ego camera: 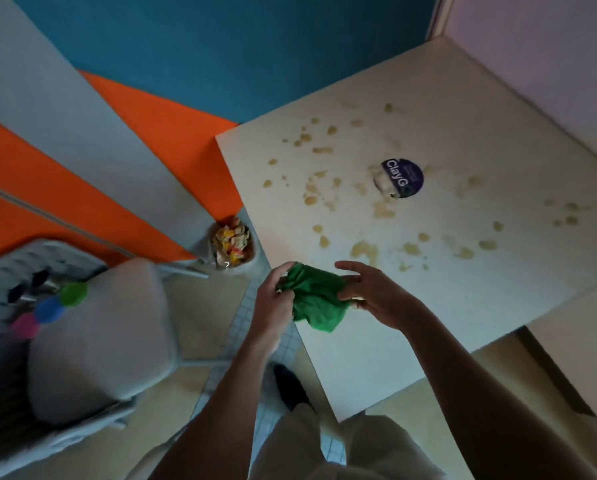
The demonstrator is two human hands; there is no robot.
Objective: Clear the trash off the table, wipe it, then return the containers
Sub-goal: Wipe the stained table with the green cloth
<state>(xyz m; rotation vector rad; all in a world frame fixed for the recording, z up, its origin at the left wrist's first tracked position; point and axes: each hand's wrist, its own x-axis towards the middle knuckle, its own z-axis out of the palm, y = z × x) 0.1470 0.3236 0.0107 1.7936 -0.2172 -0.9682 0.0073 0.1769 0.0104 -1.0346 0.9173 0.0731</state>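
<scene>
Green cloth (312, 301), soft, light, easily bunched, gripped by left hand (275, 299) and right hand (369, 294) at opposite edges above stained worktop (463, 188) corner; best gathered into a pad.

Soft green cloth (312, 301), matt stained table (463, 306), fabric-cushioned chair (99, 334)

A cloth (312, 299) sits between both hands over the table's (463, 289) near-left edge, bin (233, 245) left of it

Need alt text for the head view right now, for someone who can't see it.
Both hands, left hand and right hand, hold a bunched green cloth over the near edge of a stained white table; a full trash bin stands beside it.
</scene>
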